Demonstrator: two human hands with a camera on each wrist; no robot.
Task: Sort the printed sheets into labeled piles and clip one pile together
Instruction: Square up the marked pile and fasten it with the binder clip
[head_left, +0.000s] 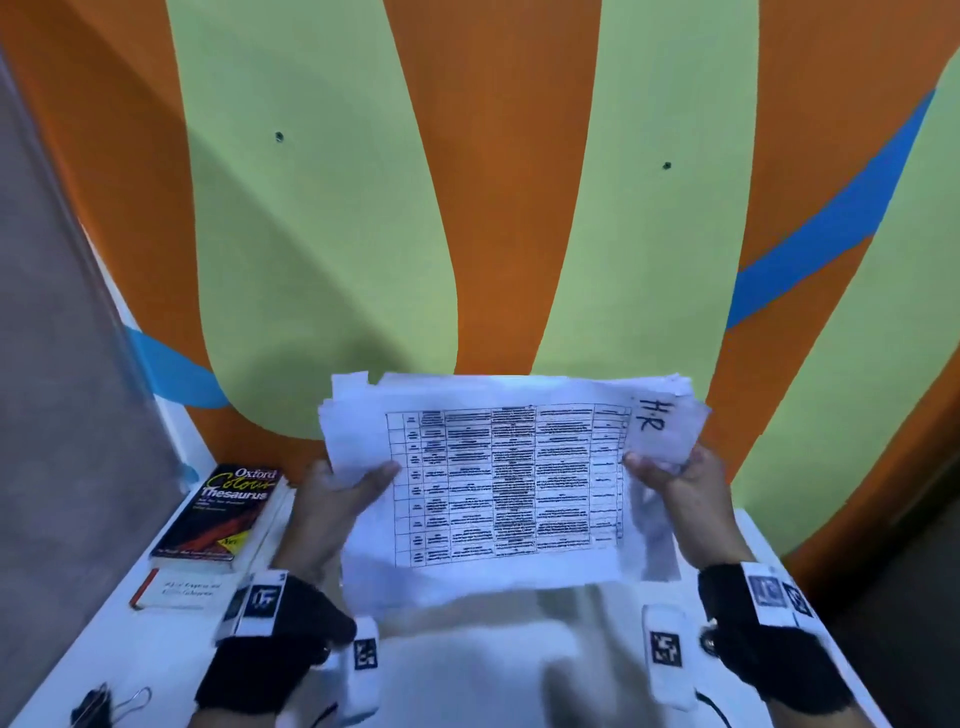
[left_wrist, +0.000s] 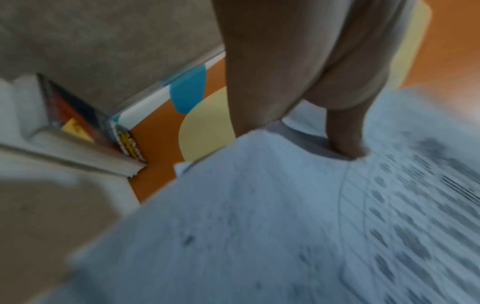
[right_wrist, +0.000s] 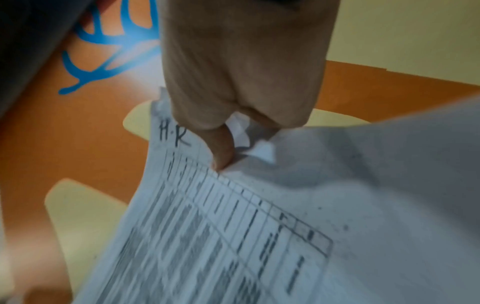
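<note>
We hold the stack of printed sheets (head_left: 498, 483) up above the white counter (head_left: 156, 644). Our left hand (head_left: 332, 514) and right hand (head_left: 680, 493) pinch its two sides, thumbs on top (marked "HR"). We should tap the uneven edges level, then fetch what looks like a binder clip (head_left: 104, 704).
</note>
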